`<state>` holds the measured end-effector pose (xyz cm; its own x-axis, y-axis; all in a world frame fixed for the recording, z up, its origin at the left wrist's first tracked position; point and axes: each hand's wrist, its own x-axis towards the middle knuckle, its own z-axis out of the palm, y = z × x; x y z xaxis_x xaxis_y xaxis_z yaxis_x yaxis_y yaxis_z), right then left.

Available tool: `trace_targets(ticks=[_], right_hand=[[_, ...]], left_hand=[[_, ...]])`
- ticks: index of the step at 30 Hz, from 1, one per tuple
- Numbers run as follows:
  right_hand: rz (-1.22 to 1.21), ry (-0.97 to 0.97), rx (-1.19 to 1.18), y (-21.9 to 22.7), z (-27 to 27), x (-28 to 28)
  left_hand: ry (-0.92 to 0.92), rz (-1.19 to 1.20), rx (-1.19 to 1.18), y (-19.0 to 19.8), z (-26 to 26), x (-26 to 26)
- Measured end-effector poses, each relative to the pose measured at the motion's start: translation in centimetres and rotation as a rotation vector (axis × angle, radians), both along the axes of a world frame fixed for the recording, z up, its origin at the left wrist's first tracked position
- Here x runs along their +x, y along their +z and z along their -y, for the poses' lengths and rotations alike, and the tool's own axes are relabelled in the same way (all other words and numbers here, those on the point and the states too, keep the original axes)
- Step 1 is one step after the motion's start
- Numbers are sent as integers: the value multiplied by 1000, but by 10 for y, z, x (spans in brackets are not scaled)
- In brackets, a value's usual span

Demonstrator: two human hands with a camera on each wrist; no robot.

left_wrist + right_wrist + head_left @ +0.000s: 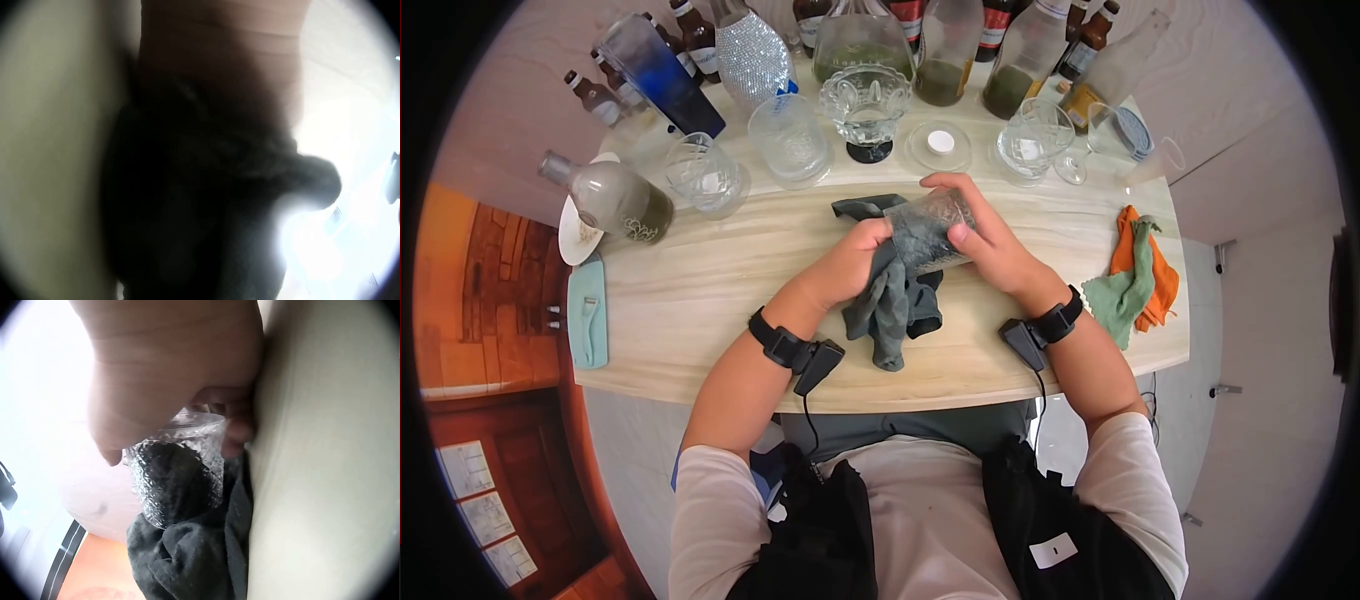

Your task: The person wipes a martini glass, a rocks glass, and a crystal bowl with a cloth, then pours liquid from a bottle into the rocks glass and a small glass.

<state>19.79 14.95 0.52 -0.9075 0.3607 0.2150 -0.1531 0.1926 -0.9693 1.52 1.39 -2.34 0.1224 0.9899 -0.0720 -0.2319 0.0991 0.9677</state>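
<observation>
A clear textured glass [937, 225] lies tilted between the two hands, above the middle of the table. The right hand [998, 243] grips its right end, with the thumb on the near side and fingers round the far side. Dark grey cloth [887, 305] hangs from the left hand [850, 262], which grips it at the glass's left end. In the right wrist view, dark cloth shows inside the glass [178, 481] and more cloth [187, 556] is bunched at its far end. The left wrist view is dark and blurred; the left fingers are mostly hidden by cloth.
Glasses [790, 140], a black-footed bowl [868, 105] and bottles [755, 60] line the table's back. On the left stand a bottle [625, 203], a plate [580, 232] and a light-blue item [587, 315]. Green cloth [1122, 290] and orange cloth [1162, 280] lie at the right.
</observation>
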Motion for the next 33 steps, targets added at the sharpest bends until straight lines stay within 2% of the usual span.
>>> trace_targets(ticks=[1, 3, 5, 7, 8, 9, 11, 13, 14, 16, 18, 19, 21, 22, 23, 25, 28, 30, 32, 33], right_hand=[[-79, 3, 20, 3, 3, 0], [-89, -7, 48, 6, 6, 2], [-99, -16, 78, 5, 5, 3], [18, -22, 125, 0, 0, 3], [17, -22, 125, 0, -2, 2], [77, -12, 75, 0, -5, 1], [137, -1, 27, 0, -8, 1], [161, -6, 12, 0, -8, 1], [161, -5, 11, 2, -6, 1], [12, -9, 43, 6, 0, 3], [-51, -20, 56, 6, 5, 3], [-117, -31, 67, 6, 7, 3], [-100, -29, 138, 4, 5, 4], [-82, -32, 208, 3, 4, 5], [-83, -32, 208, 2, 2, 5], [110, -24, 92, 1, -2, 4], [153, -35, -1, 3, -3, 1], [116, -32, 18, 0, -3, 2], [78, -28, 39, 0, -2, 3], [16, -18, 46, 2, 1, 4]], left_hand=[[0, 0, 0, 5, 0, 0], [218, 259, -231, 18, 3, 2], [228, 215, -233, 24, 5, 6], [121, 87, -163, 8, 4, 3], [111, -29, -72, 2, 4, 4], [111, -29, -71, -3, 3, 3], [-62, -237, 201, -1, -1, 2], [-53, -211, 181, 1, -1, 2], [-43, -125, 109, 1, -1, 1], [-35, -37, 38, 5, 0, -1], [154, 247, -229, 16, 5, -3], [156, 248, -227, 23, 7, 0], [196, 195, -300, 35, 11, 6], [103, 240, -250, 32, 10, 2], [103, 239, -249, 21, 8, 2], [-20, -218, 103, 4, 2, 6], [-16, -174, 115, 5, 0, 9], [-13, -150, 119, 0, 0, 6], [-45, 95, -40, -4, -3, -3], [-44, 96, -40, -6, -1, -4]])
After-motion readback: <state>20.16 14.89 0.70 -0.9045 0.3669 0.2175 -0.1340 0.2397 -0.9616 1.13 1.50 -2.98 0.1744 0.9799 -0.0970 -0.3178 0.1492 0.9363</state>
